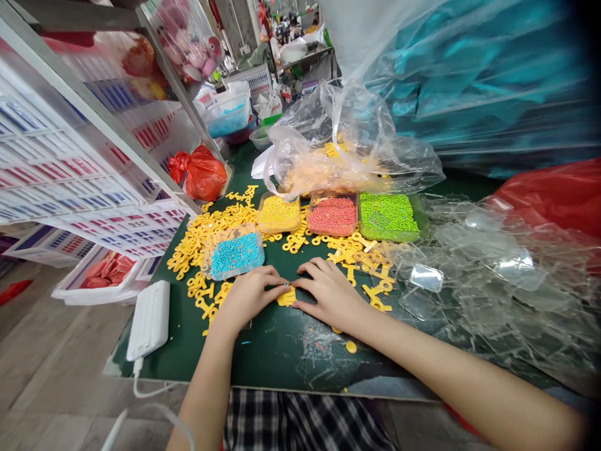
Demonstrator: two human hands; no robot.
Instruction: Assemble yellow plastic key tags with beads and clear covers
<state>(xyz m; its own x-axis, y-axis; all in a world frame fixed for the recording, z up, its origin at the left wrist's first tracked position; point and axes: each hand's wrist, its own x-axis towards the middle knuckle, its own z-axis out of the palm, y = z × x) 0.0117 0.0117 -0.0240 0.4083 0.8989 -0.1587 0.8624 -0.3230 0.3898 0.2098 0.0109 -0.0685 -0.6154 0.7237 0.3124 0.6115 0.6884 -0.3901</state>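
Observation:
A small flat yellow plastic piece point(286, 297) with slots or ridges lies on the green table between my two hands. My left hand point(248, 295) pinches thumb and forefinger together at its upper edge, on something too small to make out. From the other side, the bent fingers of my right hand point(331, 293) grip the piece by its right edge. Just beyond my left hand sits a clear tray of blue beads point(237, 254). Further back stand trays of yellow beads point(280, 213), red beads point(332, 215) and green beads point(389, 213).
Loose yellow plastic pieces point(206, 235) are heaped around the trays. Many clear plastic cases point(498, 269) pile up at right. A clear bag point(357, 156) with yellow pieces lies behind. At left are a white power bank point(149, 321) with a cable and a red bag point(201, 175).

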